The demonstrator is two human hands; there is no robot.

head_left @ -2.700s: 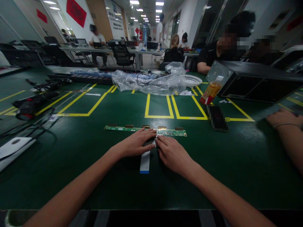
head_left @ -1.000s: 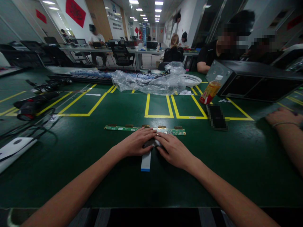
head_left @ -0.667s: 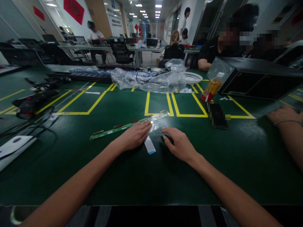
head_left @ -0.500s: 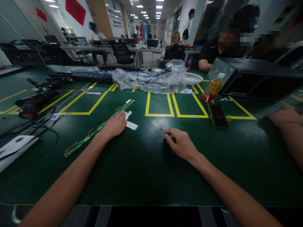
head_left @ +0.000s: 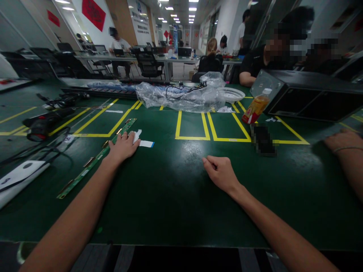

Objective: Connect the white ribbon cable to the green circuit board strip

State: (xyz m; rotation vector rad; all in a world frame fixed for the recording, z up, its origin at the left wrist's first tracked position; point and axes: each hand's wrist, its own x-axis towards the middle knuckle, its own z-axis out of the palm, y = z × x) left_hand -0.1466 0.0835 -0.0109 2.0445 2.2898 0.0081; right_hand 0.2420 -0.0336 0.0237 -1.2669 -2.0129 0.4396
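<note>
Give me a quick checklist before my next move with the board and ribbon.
1. Left hand on board: ok. It lies flat on the board's far half.
2. Board flat on table: ok. It lies diagonally, its far end across a yellow line.
3. Ribbon seated in board: cannot tell. The fingers hide the joint. The blue tip lies free to the right.
4. Right hand empty: cannot tell. It is curled on the table, apart from the board.
5. Bottle and co-worker's hand clear of board: ok. Both are far to the right.
</note>
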